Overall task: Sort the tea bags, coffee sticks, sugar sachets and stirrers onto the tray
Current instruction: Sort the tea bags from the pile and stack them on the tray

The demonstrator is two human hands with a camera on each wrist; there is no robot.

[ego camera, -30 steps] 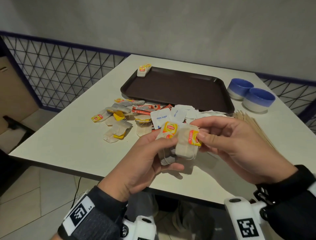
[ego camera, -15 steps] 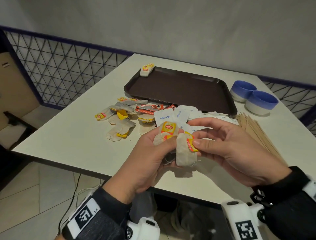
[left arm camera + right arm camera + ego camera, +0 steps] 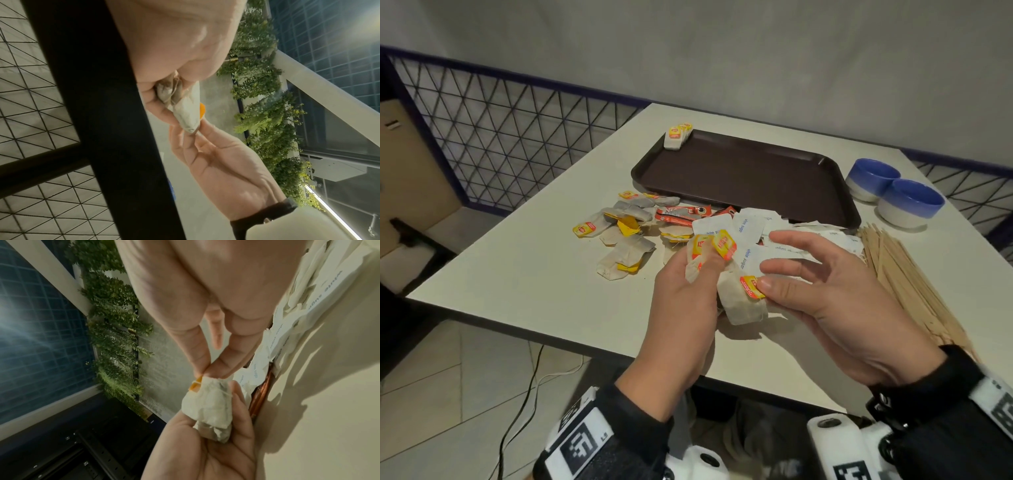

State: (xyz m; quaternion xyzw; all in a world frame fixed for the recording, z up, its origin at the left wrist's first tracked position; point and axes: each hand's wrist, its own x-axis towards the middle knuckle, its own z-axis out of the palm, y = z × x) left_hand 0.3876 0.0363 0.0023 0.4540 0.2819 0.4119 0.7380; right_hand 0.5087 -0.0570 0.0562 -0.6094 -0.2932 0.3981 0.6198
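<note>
My left hand (image 3: 690, 274) grips a bunch of tea bags (image 3: 709, 251) with yellow-red tags above the table's near edge. My right hand (image 3: 801, 284) pinches the top of one more tea bag (image 3: 743, 305) by its tag, pressed against that bunch; the right wrist view shows thumb and forefinger on the tea bag (image 3: 207, 400). In the left wrist view the tea bags (image 3: 185, 112) stick out of the curled left fingers. A brown tray (image 3: 743, 178) lies beyond, with a few tea bags (image 3: 677, 137) at its far left corner. Loose tea bags (image 3: 626, 257), red coffee sticks (image 3: 681, 214), white sugar sachets (image 3: 750, 226) and wooden stirrers (image 3: 907, 274) lie in front of the tray.
Two blue-and-white bowls (image 3: 893, 192) stand right of the tray. The white table (image 3: 517, 274) ends close in front of me. A dark wire-mesh railing (image 3: 500, 137) runs along the left, and a cable lies on the tiled floor (image 3: 448, 394).
Both hands have moved forward over the pile and slightly lower. The tea bag in my right hand has tilted and closed against the bunch in my left; my right fingers have spread.
</note>
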